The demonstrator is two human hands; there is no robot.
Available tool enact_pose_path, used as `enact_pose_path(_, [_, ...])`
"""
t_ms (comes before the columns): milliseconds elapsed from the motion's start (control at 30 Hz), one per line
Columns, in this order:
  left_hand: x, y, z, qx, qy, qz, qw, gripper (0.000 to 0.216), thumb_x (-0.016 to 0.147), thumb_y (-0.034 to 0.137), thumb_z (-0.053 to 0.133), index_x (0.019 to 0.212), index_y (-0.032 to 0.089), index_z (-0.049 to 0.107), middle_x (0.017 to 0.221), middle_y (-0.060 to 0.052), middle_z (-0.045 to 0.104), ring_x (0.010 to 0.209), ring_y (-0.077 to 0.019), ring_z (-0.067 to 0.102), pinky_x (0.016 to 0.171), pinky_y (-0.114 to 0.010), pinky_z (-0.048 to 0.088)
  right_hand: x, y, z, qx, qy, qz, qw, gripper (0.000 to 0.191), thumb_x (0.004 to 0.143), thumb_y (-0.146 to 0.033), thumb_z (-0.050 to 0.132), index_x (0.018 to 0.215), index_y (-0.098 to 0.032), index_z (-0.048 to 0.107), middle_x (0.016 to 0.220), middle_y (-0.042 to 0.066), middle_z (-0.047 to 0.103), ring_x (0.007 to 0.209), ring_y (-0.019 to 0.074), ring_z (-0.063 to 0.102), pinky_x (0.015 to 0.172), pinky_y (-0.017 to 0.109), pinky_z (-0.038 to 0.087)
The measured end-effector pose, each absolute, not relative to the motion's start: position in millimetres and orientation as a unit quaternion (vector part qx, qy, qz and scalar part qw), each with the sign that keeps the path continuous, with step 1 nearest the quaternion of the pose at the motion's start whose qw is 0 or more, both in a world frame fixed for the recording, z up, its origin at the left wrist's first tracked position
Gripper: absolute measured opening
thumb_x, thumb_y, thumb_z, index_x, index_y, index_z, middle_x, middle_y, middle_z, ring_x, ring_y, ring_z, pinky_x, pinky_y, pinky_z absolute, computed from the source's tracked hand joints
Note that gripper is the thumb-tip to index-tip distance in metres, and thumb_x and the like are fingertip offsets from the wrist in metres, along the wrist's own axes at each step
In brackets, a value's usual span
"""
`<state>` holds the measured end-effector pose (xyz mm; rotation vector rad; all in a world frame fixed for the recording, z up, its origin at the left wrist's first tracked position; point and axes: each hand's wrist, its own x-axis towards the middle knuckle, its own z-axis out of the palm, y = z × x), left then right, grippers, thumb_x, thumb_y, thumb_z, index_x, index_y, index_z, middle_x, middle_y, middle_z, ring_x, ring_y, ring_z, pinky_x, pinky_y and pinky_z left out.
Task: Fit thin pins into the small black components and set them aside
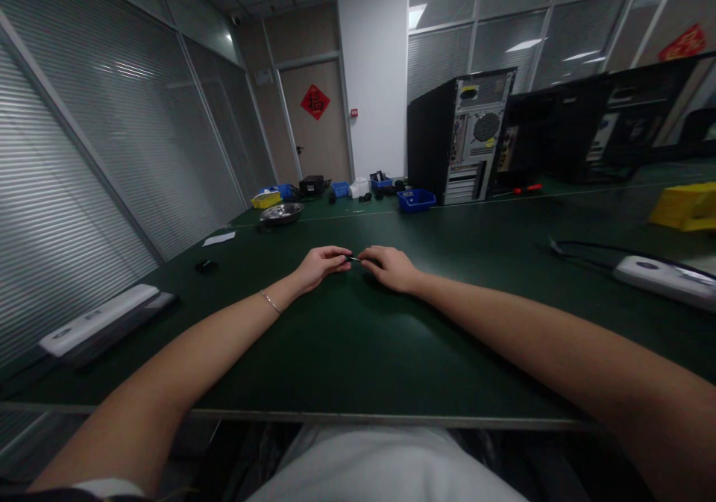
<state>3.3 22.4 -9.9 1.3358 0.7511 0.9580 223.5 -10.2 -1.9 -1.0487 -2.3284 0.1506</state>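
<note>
Out over the middle of the green tabletop, my two hands meet almost fingertip to fingertip. My left hand (321,269), with a thin bracelet at its wrist, is closed in a pinch on a small black piece (349,257). A thin, light, metal-looking sliver (355,259) shows in the gap between the hands; which part it belongs to is too small to tell. My right hand (390,267) is closed too, thumb and fingers pressed together at the other end of that sliver. Its fingers hide whatever they hold.
A green table (335,368) spreads before me. Left are a white power strip (101,319), a small black object (206,265) and a metal bowl (281,213). Behind stand a blue bin (417,201) and a computer tower (462,140). Another white strip (665,278) and a yellow bin (685,207) lie right.
</note>
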Motion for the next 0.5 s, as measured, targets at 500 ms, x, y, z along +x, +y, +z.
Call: enact_pose_path(500, [1.4,19.7,-6.8,0.573,0.319,0.396,0.643,0.025,0.076,0.004,0.064,0.100,0.007,0.067,0.092,-0.012,0.068,0.082,-0.0169,0.067,0.082,-0.028,0.053,225.9,-10.2,-0.6,-0.360,-0.878,0.095,0.301,0.026,0.089,-0.028,0.047,0.108,-0.020,0.063,0.105,0.006,0.066,0.094,0.0183,0.059,0.081,0.030,0.042])
